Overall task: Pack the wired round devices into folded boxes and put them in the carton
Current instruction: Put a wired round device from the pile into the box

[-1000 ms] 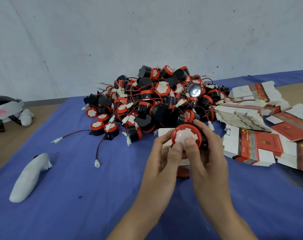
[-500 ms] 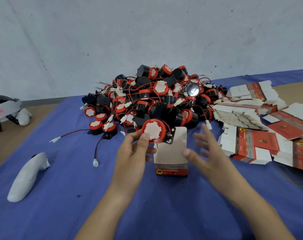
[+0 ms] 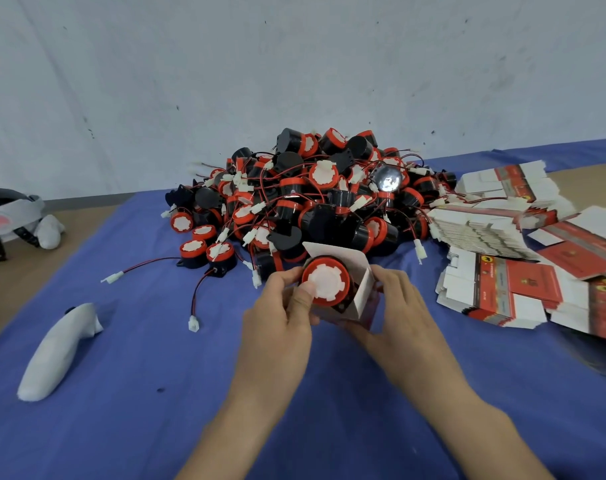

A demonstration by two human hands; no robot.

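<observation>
Round device at the box mouth, just in front of the pile (image 3: 312,195).
I see my left hand (image 3: 277,317) pinching the red-faced round device (image 3: 326,285), thumb on its white face; it sits in the open folded box (image 3: 362,289), which my right hand (image 3: 395,320) grips with curled fingers.

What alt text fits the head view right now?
Over a blue cloth, the left hand pinches a red-capped round device at the mouth of a small open box held by the right hand. Behind them lies a pile of wired devices, with stacks of flat boxes to the right.
</observation>
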